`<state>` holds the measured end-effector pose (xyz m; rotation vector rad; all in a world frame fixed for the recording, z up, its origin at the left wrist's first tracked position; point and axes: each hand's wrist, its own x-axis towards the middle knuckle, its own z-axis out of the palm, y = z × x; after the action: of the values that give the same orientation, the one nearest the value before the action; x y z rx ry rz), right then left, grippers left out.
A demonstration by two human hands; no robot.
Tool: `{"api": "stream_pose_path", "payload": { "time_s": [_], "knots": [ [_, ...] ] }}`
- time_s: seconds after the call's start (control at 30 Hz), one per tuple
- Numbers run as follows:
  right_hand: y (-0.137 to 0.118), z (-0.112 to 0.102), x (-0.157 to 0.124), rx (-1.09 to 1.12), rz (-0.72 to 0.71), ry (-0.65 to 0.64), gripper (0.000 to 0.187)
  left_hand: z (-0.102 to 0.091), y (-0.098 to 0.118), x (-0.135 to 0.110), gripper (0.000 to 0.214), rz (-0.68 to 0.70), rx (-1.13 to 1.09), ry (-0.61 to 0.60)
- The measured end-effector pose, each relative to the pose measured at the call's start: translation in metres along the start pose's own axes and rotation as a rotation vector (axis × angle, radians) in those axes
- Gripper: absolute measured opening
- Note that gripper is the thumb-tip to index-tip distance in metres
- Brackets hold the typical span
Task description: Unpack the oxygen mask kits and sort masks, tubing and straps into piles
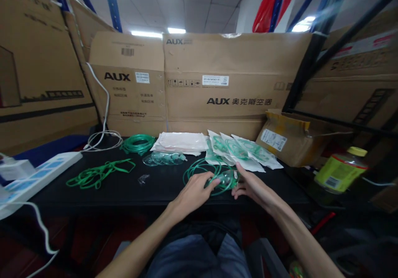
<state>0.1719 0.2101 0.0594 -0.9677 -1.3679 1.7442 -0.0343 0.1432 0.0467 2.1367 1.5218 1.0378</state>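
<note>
A clear green oxygen mask (226,180) lies at the front of the black table, with a loop of green tubing (190,171) coiled around it. My left hand (198,187) grips its left side, thumb and forefinger closed on the edge beside the tubing. At the other side, my right hand (248,186) holds the mask between a raised thumb and curled fingers; part of the rim is hidden there. Just behind are several flat packs of green tubing and masks (238,147) in clear-and-white pouches.
Left of the hands lie nested clear masks (164,158), a stack of white pouches (180,141), coiled green tubing (137,144), green elastic straps (99,174) and small clear pieces (143,179). A power strip (46,178), a bottle (340,170) and a carton (281,137) flank the table.
</note>
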Motion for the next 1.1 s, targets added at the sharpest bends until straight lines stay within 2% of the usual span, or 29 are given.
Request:
{"api": "stream_pose_path", "payload": {
  "time_s": [0.13, 0.2, 0.3, 0.37, 0.43, 0.6, 0.7, 0.83, 0.9, 0.97, 1.03, 1.1],
  "knots": [
    [0.004, -0.012, -0.005, -0.171, -0.259, 0.249, 0.049, -0.001, 0.002, -0.004, 0.037, -0.032, -0.045, -0.006],
    [0.002, -0.013, -0.005, -0.333, -0.341, 0.289, 0.042, -0.001, 0.001, -0.006, 0.037, -0.051, -0.06, 0.004],
    [-0.002, -0.008, -0.007, -0.575, -0.419, 0.184, 0.027, -0.001, 0.001, -0.005, 0.039, -0.089, -0.096, 0.036],
    [-0.005, -0.003, -0.009, -0.701, -0.524, 0.091, 0.018, -0.001, 0.002, -0.004, 0.039, -0.115, -0.106, 0.066],
    [-0.006, 0.001, -0.012, -0.814, -0.605, -0.008, 0.016, -0.001, 0.003, -0.003, 0.038, -0.132, -0.1, 0.088],
    [-0.012, 0.009, -0.019, -0.975, -0.604, -0.249, 0.027, 0.003, 0.004, 0.001, 0.026, -0.176, -0.061, 0.116],
    [-0.016, 0.008, -0.021, -0.999, -0.651, -0.204, 0.022, 0.005, 0.0, 0.005, 0.019, -0.197, -0.046, 0.129],
    [-0.014, 0.002, -0.02, -1.108, -0.661, -0.11, 0.021, 0.005, -0.004, 0.004, 0.038, -0.206, -0.089, 0.135],
    [-0.01, 0.0, -0.02, -1.145, -0.647, -0.104, 0.022, 0.004, -0.002, 0.0, 0.049, -0.151, -0.111, 0.167],
    [-0.005, -0.001, -0.02, -1.141, -0.645, -0.111, 0.024, 0.003, 0.0, -0.006, 0.047, -0.017, -0.098, 0.175],
    [-0.005, 0.0, -0.022, -1.123, -0.631, -0.14, 0.023, 0.001, 0.003, -0.011, 0.044, 0.108, -0.073, 0.131],
    [-0.008, 0.001, -0.024, -1.141, -0.575, -0.187, 0.023, 0.001, 0.004, -0.014, 0.047, 0.129, -0.074, 0.077]
  ]
}}
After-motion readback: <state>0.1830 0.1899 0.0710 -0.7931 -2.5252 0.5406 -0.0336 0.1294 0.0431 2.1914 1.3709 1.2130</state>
